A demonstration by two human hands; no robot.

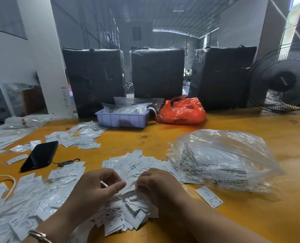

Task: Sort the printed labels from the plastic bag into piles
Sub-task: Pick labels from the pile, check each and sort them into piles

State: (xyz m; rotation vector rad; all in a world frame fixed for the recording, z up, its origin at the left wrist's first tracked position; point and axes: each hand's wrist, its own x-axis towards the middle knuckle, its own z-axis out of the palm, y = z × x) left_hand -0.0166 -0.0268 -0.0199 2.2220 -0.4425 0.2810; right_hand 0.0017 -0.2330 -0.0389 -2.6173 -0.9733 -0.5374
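A loose heap of white printed labels [128, 209] lies on the orange table right in front of me. My left hand [94, 188] and my right hand [156, 185] sit side by side on top of it, fingers curled, both pinching a small bunch of labels [130, 181] between them. A clear plastic bag [223, 160] with printed warning text lies crumpled to the right of my hands. More labels [137, 162] spread just beyond my fingers. Sorted piles of labels [28, 199] cover the left side. A single label [209, 197] marked S lies alone at the right.
A black phone [40, 156] lies left of centre with a small clip beside it. A lilac plastic tray [122, 118] holding bags and an orange bag [180, 111] stand at the back. Three black wrapped bales [94, 79] line the far edge, a fan [282, 79] at the right.
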